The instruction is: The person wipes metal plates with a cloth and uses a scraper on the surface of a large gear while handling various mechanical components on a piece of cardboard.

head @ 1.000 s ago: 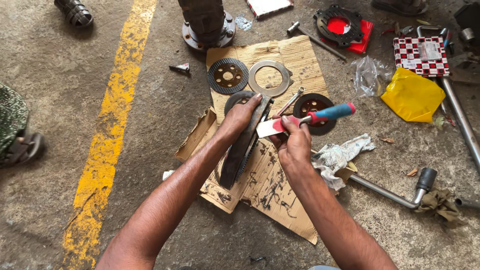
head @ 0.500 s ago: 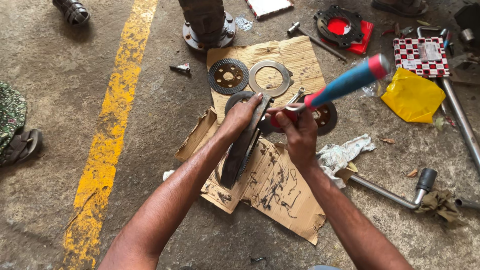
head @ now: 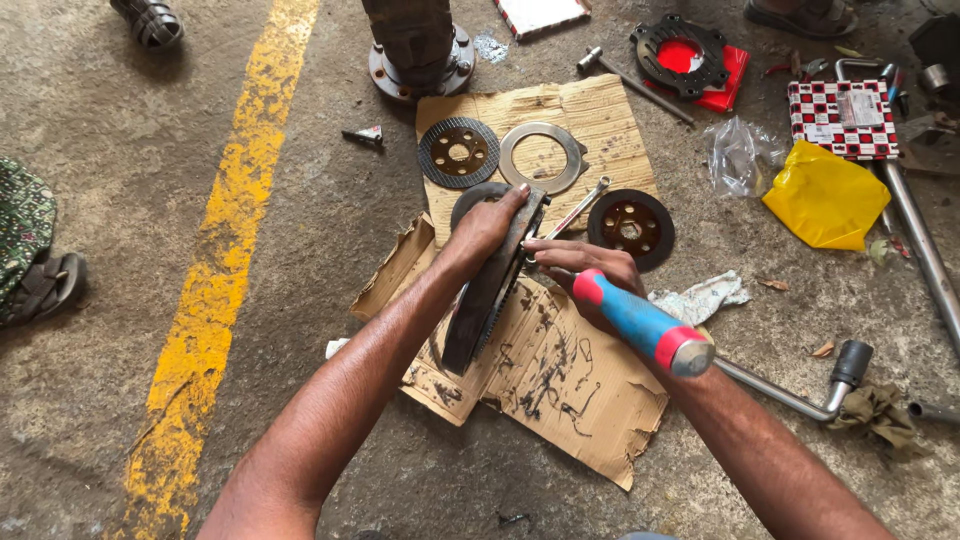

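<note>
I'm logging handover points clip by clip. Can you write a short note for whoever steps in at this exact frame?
Left hand grips the top edge of the dark toothed disc, which stands on edge on the torn cardboard.
Right hand holds the blue-and-red-handled tool, its working end against the disc's upper rim; the tip is hidden by the fingers.
On the upper cardboard sheet: a friction disc, a plain metal ring, another dark disc and a spanner.
Done: several discs are laid out apart.
Left: the work on the upright disc appears unfinished.

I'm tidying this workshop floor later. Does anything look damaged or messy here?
The cardboard sheet under the hands is torn at its edges and smeared with dark grease. A crumpled rag lies beside it, and loose discs and tools sit scattered on the concrete.
</note>
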